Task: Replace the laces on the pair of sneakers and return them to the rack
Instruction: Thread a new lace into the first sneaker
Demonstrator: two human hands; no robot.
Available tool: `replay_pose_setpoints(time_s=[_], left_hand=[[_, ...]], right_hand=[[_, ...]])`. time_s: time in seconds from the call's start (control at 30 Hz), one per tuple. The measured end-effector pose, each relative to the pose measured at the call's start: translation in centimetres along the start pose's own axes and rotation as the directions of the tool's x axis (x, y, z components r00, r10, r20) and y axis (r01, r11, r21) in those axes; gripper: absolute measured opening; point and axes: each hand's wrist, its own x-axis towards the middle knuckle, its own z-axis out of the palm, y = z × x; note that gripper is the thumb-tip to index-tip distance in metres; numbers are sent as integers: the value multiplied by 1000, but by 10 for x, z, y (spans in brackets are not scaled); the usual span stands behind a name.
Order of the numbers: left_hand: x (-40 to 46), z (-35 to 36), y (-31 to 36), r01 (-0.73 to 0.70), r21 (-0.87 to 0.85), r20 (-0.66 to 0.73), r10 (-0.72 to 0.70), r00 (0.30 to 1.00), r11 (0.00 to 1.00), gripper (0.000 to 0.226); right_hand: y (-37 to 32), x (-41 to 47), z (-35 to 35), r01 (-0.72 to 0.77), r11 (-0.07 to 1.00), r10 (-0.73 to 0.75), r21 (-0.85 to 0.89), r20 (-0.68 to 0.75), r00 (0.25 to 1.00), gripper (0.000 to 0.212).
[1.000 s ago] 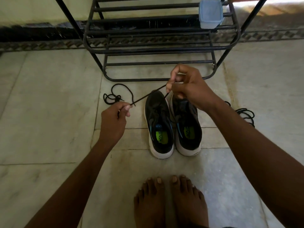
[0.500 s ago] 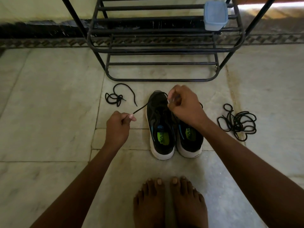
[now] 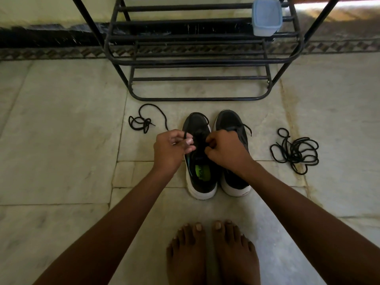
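Head view: my left hand (image 3: 172, 148) and right hand (image 3: 224, 149) pinch the lace (image 3: 198, 120) over the left sneaker (image 3: 200, 171), toe pointing far.

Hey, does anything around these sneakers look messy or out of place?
Yes. Two loose black laces lie on the marble floor: a small tangle left of the sneakers and a bigger heap on the right. A pale blue plastic tub sits on the shoe rack.
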Motion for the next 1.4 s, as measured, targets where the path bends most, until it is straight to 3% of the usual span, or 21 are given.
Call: replay_pose_setpoints(time_s=[0.2, 0.43, 0.7, 1.03, 1.4], left_hand=[[-1, 4, 0, 45, -30, -13, -46, 999, 999, 7], [4, 16, -3, -45, 127, -66, 53, 996, 991, 4], [10, 20, -18, 0, 211, -60, 13, 998, 977, 6], [12, 25, -15, -186, 380, 27, 190, 981, 906, 9], [9, 31, -16, -230, 411, 52, 230, 972, 882, 15]], right_hand=[[7, 7, -3, -112, 988, 107, 107, 52, 993, 22], [12, 23, 3, -120, 991, 115, 64, 77, 990, 16], [21, 32, -3, -231, 963, 205, 138, 180, 962, 12], [22, 33, -6, -267, 938, 214, 222, 234, 948, 10], [24, 32, -5, -250, 932, 187, 261, 241, 952, 11]])
